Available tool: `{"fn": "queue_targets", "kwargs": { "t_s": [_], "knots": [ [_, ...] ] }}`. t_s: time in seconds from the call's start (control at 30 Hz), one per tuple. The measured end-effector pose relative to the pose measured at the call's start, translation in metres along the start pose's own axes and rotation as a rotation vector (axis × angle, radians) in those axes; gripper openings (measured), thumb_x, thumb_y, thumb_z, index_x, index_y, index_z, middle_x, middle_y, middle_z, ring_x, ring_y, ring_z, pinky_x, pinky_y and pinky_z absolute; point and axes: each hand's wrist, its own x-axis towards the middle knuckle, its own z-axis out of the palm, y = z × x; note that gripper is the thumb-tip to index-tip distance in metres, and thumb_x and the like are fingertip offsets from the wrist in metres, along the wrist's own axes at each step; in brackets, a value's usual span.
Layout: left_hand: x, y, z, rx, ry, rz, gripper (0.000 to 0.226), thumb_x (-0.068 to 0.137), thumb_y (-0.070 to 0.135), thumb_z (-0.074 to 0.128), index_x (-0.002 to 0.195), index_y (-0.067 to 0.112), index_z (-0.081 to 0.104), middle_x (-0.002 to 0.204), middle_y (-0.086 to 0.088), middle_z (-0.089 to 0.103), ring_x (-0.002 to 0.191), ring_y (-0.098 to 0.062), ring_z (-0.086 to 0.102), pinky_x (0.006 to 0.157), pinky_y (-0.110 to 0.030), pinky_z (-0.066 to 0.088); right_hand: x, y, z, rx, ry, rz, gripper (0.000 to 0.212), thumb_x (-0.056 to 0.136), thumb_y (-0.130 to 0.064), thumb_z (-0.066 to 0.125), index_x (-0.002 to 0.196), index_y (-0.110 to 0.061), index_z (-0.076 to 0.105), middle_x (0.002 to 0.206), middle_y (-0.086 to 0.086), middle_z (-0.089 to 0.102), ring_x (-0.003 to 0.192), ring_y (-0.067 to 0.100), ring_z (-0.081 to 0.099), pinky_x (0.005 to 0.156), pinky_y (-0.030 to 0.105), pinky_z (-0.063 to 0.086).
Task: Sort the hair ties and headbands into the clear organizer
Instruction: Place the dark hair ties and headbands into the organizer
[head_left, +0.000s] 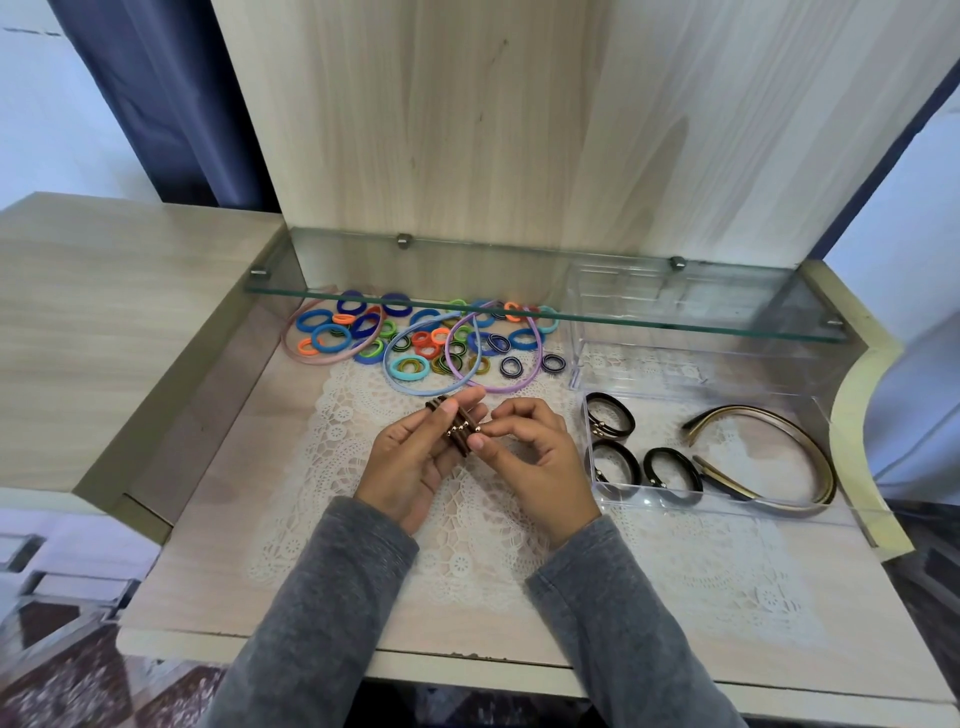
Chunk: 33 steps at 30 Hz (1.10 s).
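Hair ties (415, 338), how far along are we, my colleague asks over the link.

Early, I judge. Three black ties (610, 422) and some gold-and-black headbands (724, 478) lie in the front tray of the clear organizer (649, 374), at three o'clock from the hands. Its rear compartments sit under the glass shelf (519, 306). I can make out nothing in them, though the glare leaves me unsure.

And what is left?

Most of it. The coloured heap lies on the desk (218, 545) at twelve o'clock, with three pastel headbands (385, 361) looped through it, well apart from the organizer.

What are the hands doing?

My view shows the left hand (415, 452) curled round a bundle of brown ties (460, 439) with gold beads, held above the lace mat (467, 545). The right hand (530, 457) pinches the bundle between thumb and forefinger. My guess is that it is headed for the tray at three o'clock.

Any brand or label?

None that I can read on the ties, the bands or the organizer.
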Motion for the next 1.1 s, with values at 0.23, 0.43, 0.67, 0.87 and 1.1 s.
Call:
{"fn": "queue_targets", "kwargs": {
  "t_s": [0.23,0.43,0.67,0.87,1.1],
  "knots": [
    [-0.0008,-0.0004,0.0013,0.022,0.002,0.003,0.029,0.083,0.022,0.056,0.103,0.008,0.072,0.112,-0.009,0.07,0.106,-0.018,0.066,0.083,-0.025,0.056,0.0004,0.0009,0.0018,0.009,0.001,-0.007,0.009,0.072,-0.03,0.079,0.079,-0.032,0.075,0.098,-0.01,0.058,0.112,0.019,0.048,0.099,0.038,0.04],
    [-0.0035,-0.001,0.0055,0.067,0.01,0.016,0.029,0.082,0.02,0.058,0.104,0.007,0.071,0.11,-0.009,0.071,0.102,-0.017,0.067,0.077,-0.022,0.055,0.0004,0.0021,0.0029,0.034,0.007,-0.016,0.016,0.069,-0.045,0.074,0.079,-0.032,0.075,0.099,-0.008,0.06,0.112,0.021,0.051,0.097,0.049,0.043],
    [-0.0048,-0.0013,0.0077,0.077,0.031,0.039,0.026,0.081,0.02,0.059,0.098,0.007,0.074,0.105,-0.01,0.072,0.098,-0.018,0.068,0.079,-0.024,0.056,0.0001,0.0014,0.0014,0.0,-0.014,-0.035,0.014,0.07,-0.043,0.075,0.079,-0.031,0.075,0.099,-0.008,0.062,0.113,0.021,0.05,0.1,0.044,0.04],
    [-0.0051,0.0004,0.0076,0.063,0.026,0.029,0.026,0.081,0.02,0.058,0.097,0.007,0.074,0.109,-0.009,0.071,0.101,-0.018,0.068,0.075,-0.022,0.056,-0.0002,-0.0007,0.0,0.005,-0.03,-0.02,0.009,0.073,-0.026,0.079,0.079,-0.031,0.075,0.099,-0.009,0.061,0.113,0.018,0.048,0.1,0.032,0.038],
    [-0.0059,0.004,0.0059,0.025,-0.012,-0.007,0.03,0.081,0.021,0.057,0.103,0.007,0.073,0.112,-0.01,0.07,0.101,-0.015,0.067,0.077,-0.023,0.056,-0.0008,0.0029,0.0021,-0.122,-0.097,-0.037,0.015,0.071,-0.029,0.081,0.083,-0.031,0.071,0.106,-0.008,0.058,0.115,0.015,0.039,0.097,0.014,0.029]
  ]
}}
